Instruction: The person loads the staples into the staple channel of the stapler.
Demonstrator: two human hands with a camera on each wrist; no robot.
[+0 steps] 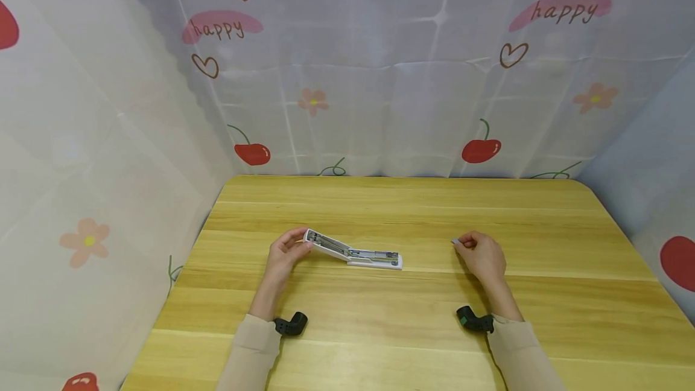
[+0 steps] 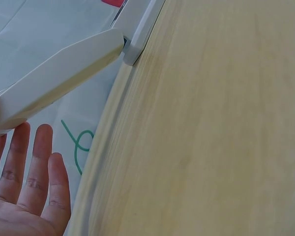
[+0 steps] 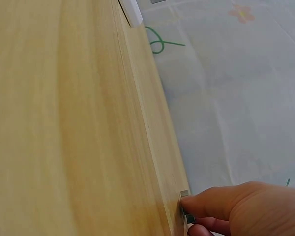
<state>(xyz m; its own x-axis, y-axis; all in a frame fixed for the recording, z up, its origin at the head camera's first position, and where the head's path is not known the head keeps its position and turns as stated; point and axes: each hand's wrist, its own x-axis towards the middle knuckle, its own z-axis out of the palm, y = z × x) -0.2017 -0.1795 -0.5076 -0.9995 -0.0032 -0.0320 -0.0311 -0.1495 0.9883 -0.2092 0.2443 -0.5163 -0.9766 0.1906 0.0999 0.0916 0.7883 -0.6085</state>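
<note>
We see a cherry curtain behind the table. The left hand grips the open stapler; the right hand pinches a gray bit (fingers hide some).

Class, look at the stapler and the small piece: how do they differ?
The stapler is long and largely white; the small piece is short and grey. The left hand holds the stapler by one end, while the right hand pinches the small piece, partly covering it. Both are held in just one hand.

Bright, w/ faint shadows; wrist pics soft
</note>
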